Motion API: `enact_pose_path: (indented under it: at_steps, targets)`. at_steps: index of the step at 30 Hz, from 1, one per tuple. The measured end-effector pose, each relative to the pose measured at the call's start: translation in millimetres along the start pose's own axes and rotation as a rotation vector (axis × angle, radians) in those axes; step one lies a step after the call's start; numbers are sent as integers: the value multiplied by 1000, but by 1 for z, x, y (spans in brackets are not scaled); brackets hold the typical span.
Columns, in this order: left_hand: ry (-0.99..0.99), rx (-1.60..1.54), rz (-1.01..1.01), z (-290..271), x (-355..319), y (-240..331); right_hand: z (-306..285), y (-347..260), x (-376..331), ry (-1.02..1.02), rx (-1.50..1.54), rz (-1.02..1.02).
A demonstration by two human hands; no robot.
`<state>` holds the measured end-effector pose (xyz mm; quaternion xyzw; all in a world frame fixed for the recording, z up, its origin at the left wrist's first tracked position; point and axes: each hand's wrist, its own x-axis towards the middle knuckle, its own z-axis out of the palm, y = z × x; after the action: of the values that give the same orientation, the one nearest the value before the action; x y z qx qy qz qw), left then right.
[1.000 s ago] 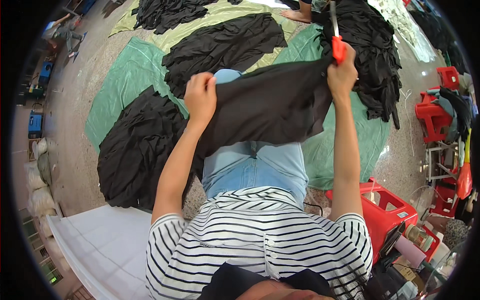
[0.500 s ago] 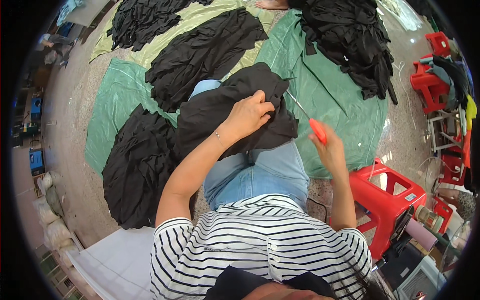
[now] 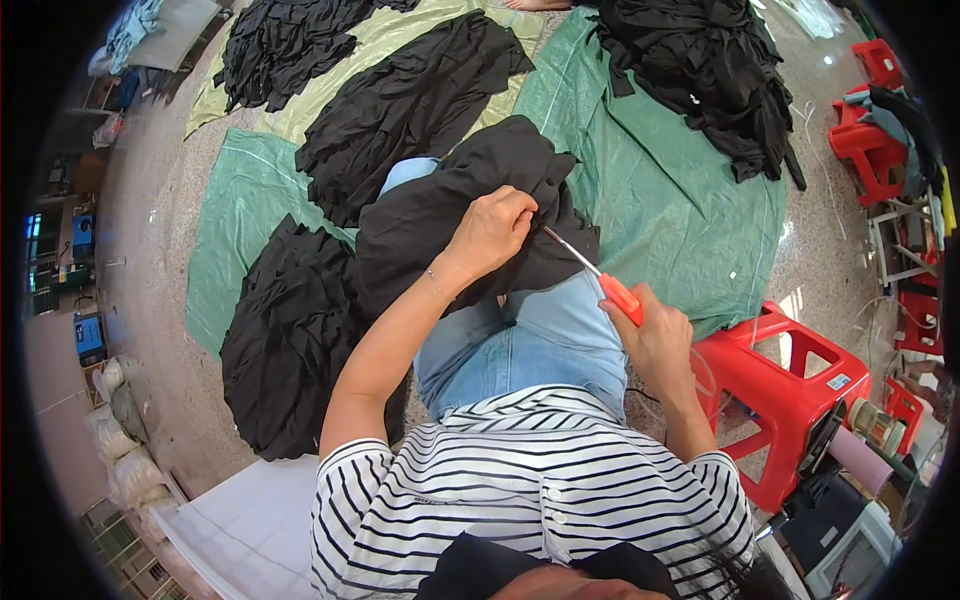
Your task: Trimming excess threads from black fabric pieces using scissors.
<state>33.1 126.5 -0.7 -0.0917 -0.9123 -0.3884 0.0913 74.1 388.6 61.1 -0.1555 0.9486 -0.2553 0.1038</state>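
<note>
Across the lap (image 3: pixel 510 362), I see the right hand (image 3: pixel 661 341) gripping a red-handled tool (image 3: pixel 620 298), its tip drawn closer in than 0.5 seconds ago; it now sits just beside the left hand (image 3: pixel 494 236), curled closed on black cloth (image 3: pixel 430 222) draped there, so both seemingly work 1 spot.

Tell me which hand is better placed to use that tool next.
Probably the right hand: it holds the red-handled tool, while the left hand is on the black cloth.

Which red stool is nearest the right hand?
The large red stool beside the right hand; the other red stools stand farther off, nearer the picture's edge.
</note>
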Motion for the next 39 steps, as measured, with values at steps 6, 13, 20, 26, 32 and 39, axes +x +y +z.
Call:
enact_pose_path:
  at_steps: [6,13,20,26,32,39]
  targets:
    - [-111,135,26,-6,26,0,5,10,6,88,55,69]
    - [-400,315,147,4,82,9,4,18,13,155,98,175]
    - [-601,557,71,19,98,11,2,19,12,145,123,187]
    - [-340,382,96,15,90,0,7,18,13,160,109,154]
    - [-339,391,65,16,87,-7,9,16,18,178,127,115]
    - [-389,23,76,-2,72,14,7,21,5,210,151,130]
